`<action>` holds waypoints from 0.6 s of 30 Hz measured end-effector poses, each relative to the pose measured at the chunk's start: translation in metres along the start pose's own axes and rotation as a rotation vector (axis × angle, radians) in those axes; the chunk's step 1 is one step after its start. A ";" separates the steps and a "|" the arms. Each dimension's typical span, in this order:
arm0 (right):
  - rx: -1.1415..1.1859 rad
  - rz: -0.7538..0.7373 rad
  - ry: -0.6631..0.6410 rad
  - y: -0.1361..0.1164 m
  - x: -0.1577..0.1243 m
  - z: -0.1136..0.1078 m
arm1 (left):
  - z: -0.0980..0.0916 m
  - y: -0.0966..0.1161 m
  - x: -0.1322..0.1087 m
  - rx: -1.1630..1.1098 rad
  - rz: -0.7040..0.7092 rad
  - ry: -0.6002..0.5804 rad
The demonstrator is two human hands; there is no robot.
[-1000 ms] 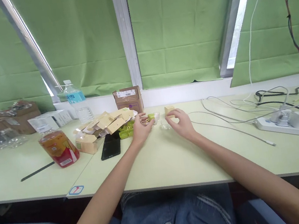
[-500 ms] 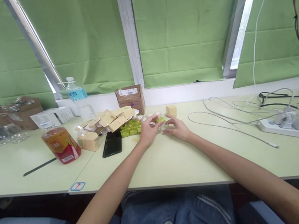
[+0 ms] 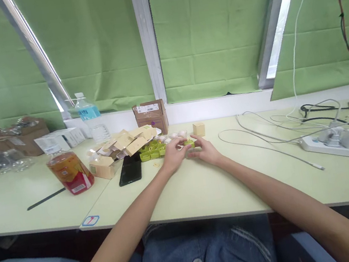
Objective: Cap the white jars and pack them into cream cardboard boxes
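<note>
Between the fingertips of both hands is a small green case (image 3: pixel 189 143). My left hand (image 3: pixel 173 155) curls its thumb and fingers against its left side. From the right, my right hand (image 3: pixel 206 150) closes its thumb and fingers on it. Fingers cover part of it. Beside my left hand lie several similar green cases (image 3: pixel 154 153) in a cluster. Behind my hands sit several small whitish round things (image 3: pixel 181 134), partly hidden. A small cardboard box (image 3: pixel 199 129) stands just beyond my right hand.
A heap of flattened cartons (image 3: pixel 125 142), a black phone (image 3: pixel 130 170), a drink bottle (image 3: pixel 70 170) and a water bottle (image 3: pixel 92 121) are to the left. A brown box (image 3: pixel 151 118) stands at the back. Cables (image 3: pixel 269 147) and a power strip (image 3: pixel 343 145) lie to the right.
My right hand's fingers have drawn in towards the left hand around the green case. A clear plastic piece seen under the case earlier is now hidden. The view has shifted slightly.
</note>
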State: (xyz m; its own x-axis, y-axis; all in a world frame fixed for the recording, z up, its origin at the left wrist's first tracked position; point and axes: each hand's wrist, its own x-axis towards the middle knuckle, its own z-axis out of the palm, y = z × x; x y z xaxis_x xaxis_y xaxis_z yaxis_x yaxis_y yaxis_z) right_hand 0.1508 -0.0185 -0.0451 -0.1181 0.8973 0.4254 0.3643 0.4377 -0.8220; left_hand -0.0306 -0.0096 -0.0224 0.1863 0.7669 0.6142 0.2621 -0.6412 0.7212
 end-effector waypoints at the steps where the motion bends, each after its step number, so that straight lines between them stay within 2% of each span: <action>1: 0.009 -0.001 -0.003 0.001 0.000 0.000 | 0.000 0.000 0.000 0.001 -0.001 0.001; 9: 0.026 0.011 -0.013 0.006 0.003 0.000 | -0.003 -0.001 0.003 -0.017 0.015 0.047; 18: 0.022 -0.013 -0.007 0.005 0.001 -0.001 | -0.001 -0.006 0.001 0.024 0.065 0.011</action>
State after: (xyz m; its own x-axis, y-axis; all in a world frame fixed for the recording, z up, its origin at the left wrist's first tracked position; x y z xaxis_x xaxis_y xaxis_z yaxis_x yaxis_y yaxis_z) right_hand 0.1531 -0.0149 -0.0486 -0.1289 0.8917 0.4340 0.3418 0.4508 -0.8246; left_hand -0.0327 -0.0044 -0.0260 0.1932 0.7230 0.6633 0.2725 -0.6890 0.6716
